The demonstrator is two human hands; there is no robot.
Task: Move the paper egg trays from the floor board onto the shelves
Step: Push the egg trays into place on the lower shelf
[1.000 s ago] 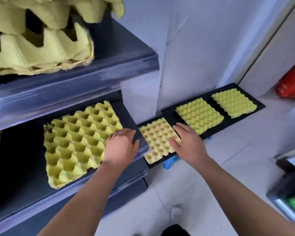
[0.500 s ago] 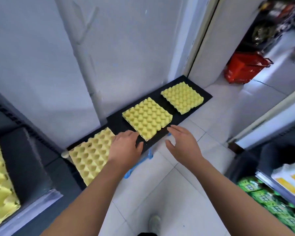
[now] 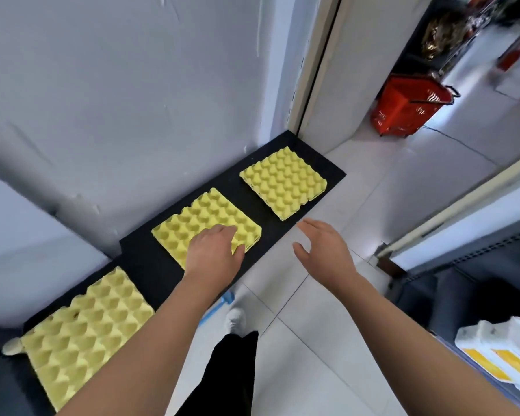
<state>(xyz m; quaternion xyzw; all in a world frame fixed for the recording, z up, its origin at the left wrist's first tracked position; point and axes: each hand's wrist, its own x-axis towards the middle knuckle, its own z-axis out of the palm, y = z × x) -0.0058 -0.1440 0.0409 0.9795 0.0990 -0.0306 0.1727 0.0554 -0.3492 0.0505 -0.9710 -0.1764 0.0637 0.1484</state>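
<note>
Three yellow paper egg trays lie in a row on a black floor board along the white wall. The near tray is at the lower left, the middle tray sits in the centre, and the far tray is near the doorway. My left hand hovers over the front edge of the middle tray, fingers relaxed, holding nothing. My right hand is open in the air above the floor, just right of the board and in front of the far tray.
A red shopping basket stands beyond the door frame at the upper right. A dark cabinet with white and yellow packs is at the lower right. My shoe and dark trouser leg stand on white floor tiles beside a blue object.
The view has swung right, away from the shelves. Both hands left the shelf's edge and moved out along the floor board, the left reaching the middle tray.
</note>
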